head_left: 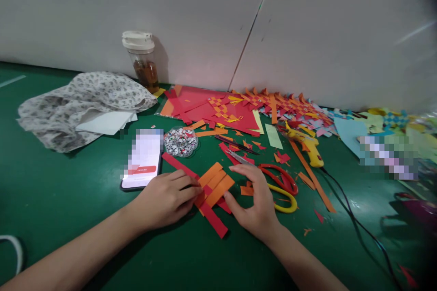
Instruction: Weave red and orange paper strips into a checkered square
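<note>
Orange paper strips (221, 187) lie crossed with red paper strips (215, 222) on the green table, between my hands. My left hand (170, 196) is closed on the left side of the crossed strips, its fingertips pressed on them. My right hand (254, 202) has its thumb and fingers apart, with the thumb tip by the lower right edge of the orange strips. Scissors (285, 182) with red and yellow handles lie open just beyond my right hand. One red strip end sticks out past my left fingers, another points toward me.
A phone (143, 159) and a clear dish of small pieces (180, 141) lie behind my left hand. A lidded cup (145, 63) stands by the wall near a patterned cloth (85, 107). Woven paper pieces (287, 104) and a yellow glue gun (309, 145) with a cord are at right.
</note>
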`<state>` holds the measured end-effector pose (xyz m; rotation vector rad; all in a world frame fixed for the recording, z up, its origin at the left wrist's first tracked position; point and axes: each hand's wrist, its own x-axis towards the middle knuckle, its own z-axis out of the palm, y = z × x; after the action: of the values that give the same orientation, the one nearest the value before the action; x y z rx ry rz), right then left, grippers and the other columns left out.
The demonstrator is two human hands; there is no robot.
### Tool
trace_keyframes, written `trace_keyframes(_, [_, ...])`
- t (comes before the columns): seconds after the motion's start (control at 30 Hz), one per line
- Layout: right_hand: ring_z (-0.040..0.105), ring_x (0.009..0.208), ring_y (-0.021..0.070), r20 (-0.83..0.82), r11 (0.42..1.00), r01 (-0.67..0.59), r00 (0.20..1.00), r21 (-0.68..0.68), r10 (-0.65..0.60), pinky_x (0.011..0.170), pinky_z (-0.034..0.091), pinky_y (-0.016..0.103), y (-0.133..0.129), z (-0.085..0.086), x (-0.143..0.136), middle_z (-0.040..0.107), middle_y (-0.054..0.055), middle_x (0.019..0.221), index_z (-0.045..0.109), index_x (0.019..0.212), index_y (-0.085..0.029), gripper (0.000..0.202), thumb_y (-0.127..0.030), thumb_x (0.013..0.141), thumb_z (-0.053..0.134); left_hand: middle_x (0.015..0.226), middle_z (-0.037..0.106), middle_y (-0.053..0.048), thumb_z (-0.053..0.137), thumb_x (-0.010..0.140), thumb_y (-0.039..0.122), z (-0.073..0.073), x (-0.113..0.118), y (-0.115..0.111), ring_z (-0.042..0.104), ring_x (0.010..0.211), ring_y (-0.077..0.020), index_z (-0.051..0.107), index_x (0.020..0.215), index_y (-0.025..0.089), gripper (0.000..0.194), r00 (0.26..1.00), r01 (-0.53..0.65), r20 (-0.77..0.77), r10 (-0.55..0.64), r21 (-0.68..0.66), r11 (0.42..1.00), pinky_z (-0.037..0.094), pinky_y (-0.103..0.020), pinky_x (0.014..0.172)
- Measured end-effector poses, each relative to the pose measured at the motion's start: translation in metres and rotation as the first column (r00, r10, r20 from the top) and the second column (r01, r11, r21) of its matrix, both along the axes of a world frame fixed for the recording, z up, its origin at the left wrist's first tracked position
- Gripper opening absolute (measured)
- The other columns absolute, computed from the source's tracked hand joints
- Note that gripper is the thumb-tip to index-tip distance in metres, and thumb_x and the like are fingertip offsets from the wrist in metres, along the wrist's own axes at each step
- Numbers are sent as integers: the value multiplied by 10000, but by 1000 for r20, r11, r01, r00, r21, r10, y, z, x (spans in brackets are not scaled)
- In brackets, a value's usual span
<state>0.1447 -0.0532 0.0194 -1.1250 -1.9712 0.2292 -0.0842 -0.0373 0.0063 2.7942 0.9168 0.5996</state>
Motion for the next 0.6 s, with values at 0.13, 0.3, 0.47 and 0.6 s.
trace_keyframes(0.13, [533,1025,262,64,999,-23,998,-48,26,864,439,456,4,1,2,558,105,1072,506,1076,-214,330,-108,764,494,1021,640,-75,439,867,172,4,1,0,594,890,-225,551,1159,233,319,994,17,-106,-18,-12,1000,526,-350,694])
trace_keyframes(0.3, [558,992,231,9,993,-88,996,-73,89,857,445,433,2,3,8,602,78,1008,540,1026,-216,269,-97,811,430,1069,603,-85,441,863,162,7,3,-1,590,855,-227,542,1178,267,347,981,11,-192,-12,-3,1000,517,-373,683])
trace_keyframes(0.47, [588,925,235,191,917,-268,957,294,218,878,436,462,-13,7,17,650,78,988,554,1095,-216,303,-318,842,422,1088,604,-78,429,880,172,7,3,-2,590,872,-228,539,1180,270,335,984,20,-176,-21,-6,1000,513,-381,689])
trace_keyframes(0.6, [583,954,203,475,864,-380,858,329,196,939,405,379,-20,14,11,694,45,995,611,1084,-197,362,-386,861,397,1099,613,-70,447,871,173,5,3,-1,589,899,-226,576,1121,231,288,991,48,-129,-47,2,999,509,-380,717])
